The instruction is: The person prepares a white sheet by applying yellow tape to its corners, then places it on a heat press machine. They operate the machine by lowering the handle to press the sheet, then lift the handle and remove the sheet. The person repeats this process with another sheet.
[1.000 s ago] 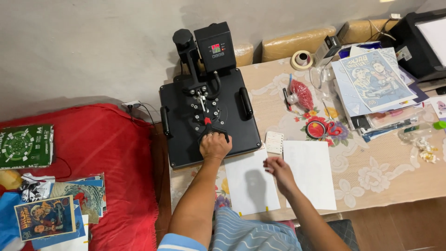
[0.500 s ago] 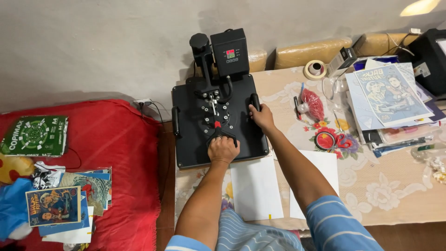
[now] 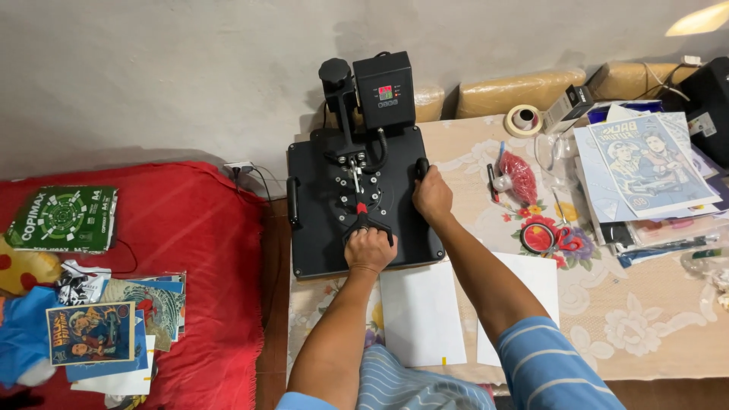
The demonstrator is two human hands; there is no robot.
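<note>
Under both hands (image 3: pixel 370 248), heat press (image 3: pixel 319 228).

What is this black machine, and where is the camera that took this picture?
The camera sits on the person's head and looks down, so the two arms reaching in from below are their own. The black machine is a flat heat press with a control box at the back, standing on a table with a flowered cloth. The left hand grips the press's front lever handle; the right hand holds the side handle on the press's right edge. In front of the press lie white sheets of paper. To the right are red-handled scissors, a tape roll and a stack of printed posters. A red blanket with prints lies on the left.
</note>
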